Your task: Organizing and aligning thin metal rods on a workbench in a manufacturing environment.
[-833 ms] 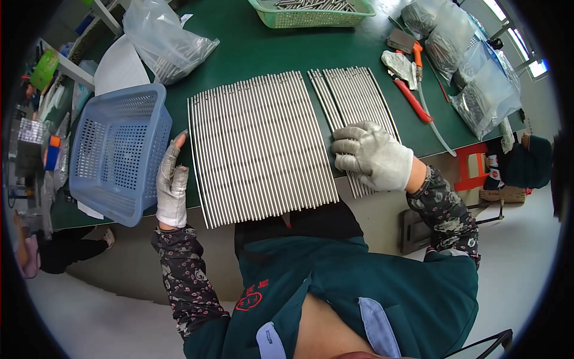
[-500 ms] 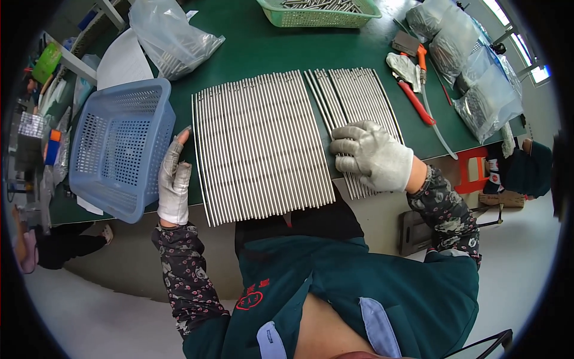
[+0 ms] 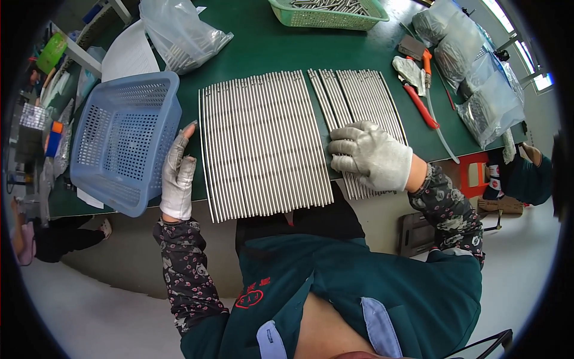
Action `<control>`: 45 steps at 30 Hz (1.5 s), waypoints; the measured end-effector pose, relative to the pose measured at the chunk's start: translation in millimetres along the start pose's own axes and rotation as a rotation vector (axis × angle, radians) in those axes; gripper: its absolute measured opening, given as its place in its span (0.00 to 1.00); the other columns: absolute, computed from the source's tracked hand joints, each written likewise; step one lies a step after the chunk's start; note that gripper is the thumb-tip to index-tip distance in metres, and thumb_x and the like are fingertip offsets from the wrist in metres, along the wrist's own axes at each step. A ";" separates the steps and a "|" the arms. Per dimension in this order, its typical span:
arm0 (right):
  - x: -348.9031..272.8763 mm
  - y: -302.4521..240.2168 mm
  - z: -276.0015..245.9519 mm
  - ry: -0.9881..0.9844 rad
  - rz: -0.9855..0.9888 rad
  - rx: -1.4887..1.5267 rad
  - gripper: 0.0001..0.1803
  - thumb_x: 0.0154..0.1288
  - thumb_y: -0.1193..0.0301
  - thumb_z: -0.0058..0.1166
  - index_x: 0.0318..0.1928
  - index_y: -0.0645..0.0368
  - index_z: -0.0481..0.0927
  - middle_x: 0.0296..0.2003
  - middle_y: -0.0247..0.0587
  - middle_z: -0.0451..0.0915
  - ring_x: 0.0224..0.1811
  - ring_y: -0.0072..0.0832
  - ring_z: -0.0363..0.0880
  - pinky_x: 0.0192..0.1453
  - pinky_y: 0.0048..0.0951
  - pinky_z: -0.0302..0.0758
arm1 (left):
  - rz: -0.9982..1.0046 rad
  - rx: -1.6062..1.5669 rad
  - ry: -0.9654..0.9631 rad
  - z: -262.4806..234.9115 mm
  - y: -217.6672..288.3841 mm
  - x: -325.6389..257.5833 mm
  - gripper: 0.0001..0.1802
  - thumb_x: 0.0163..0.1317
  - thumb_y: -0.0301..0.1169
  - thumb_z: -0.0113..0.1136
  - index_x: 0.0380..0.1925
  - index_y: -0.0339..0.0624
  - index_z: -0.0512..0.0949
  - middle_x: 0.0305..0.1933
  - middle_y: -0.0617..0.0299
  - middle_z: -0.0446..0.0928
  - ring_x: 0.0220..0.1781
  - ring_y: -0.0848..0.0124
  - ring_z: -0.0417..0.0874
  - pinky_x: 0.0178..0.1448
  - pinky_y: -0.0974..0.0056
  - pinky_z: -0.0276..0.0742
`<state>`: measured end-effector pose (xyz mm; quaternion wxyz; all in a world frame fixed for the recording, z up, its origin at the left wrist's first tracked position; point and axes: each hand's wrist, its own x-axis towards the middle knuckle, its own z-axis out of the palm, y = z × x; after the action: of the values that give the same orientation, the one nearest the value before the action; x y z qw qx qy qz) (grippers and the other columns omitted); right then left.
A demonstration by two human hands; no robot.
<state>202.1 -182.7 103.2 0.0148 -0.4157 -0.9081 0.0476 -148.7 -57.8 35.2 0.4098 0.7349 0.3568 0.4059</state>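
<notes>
White-gloved fingers [image 3: 344, 148] of the right hand [image 3: 379, 160] lie bent over a narrower group of metal rods [image 3: 369, 93]; whether they pinch any rod, we cannot tell. We note thin dark gaps parting this group's leftmost rods from the rest. Fingers of the left hand [image 3: 177, 176], gloved too with one bare tip, are extended and grip nothing; that hand stands edge-on just beside a wider row of rods [image 3: 263, 143], contact unclear to us. Both sets lie side by side on the green bench [image 3: 251, 45], near ends jutting past its front edge.

Farther out, left: a blue perforated basket [image 3: 156, 149], then a sheet of paper [image 3: 128, 57] and a clear bag [image 3: 179, 33] holding rods. Far side: a pale green basket [image 3: 329, 19] heaped with metal pieces [image 3: 332, 6]. Right: a red-handled tool [image 3: 421, 106], an orange-handled tool [image 3: 427, 63] and more filled bags [image 3: 490, 110]. Beyond the bench, right, we log a red stool [image 3: 475, 173].
</notes>
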 end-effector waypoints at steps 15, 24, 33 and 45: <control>12.6 -6.5 0.1 -0.016 0.020 0.029 0.21 0.44 0.72 0.55 0.45 0.49 0.79 0.51 0.41 0.76 0.61 0.39 0.70 0.62 0.45 0.64 | 0.007 -0.035 0.003 0.4 3.3 0.3 0.38 0.63 0.57 0.51 0.62 0.38 0.68 0.64 0.56 0.69 0.70 0.62 0.64 0.73 0.59 0.54; 20.3 -6.3 -2.7 -0.046 0.008 0.028 0.24 0.46 0.72 0.54 0.49 0.47 0.80 0.51 0.41 0.77 0.61 0.39 0.70 0.62 0.43 0.65 | -0.024 -0.010 0.015 1.0 6.9 -0.3 0.38 0.63 0.58 0.51 0.61 0.39 0.68 0.65 0.55 0.69 0.70 0.62 0.64 0.72 0.59 0.56; 27.7 -11.2 -7.8 -0.013 -0.028 -0.055 0.26 0.46 0.71 0.55 0.51 0.48 0.79 0.52 0.42 0.76 0.61 0.38 0.70 0.62 0.43 0.64 | -0.061 -0.074 0.012 2.4 10.2 -1.7 0.39 0.62 0.58 0.53 0.62 0.40 0.68 0.66 0.57 0.68 0.71 0.63 0.63 0.73 0.60 0.54; 37.9 -12.1 -5.9 -0.035 -0.037 -0.043 0.29 0.44 0.70 0.56 0.53 0.48 0.78 0.54 0.42 0.75 0.63 0.39 0.69 0.66 0.44 0.62 | -0.058 -0.059 0.009 1.7 8.1 -2.4 0.38 0.62 0.59 0.52 0.62 0.42 0.68 0.66 0.60 0.68 0.72 0.64 0.59 0.74 0.59 0.52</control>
<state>168.7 -161.5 109.9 -0.0093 -0.3980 -0.9167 0.0354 -146.6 -63.7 41.1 0.4411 0.7100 0.3677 0.4076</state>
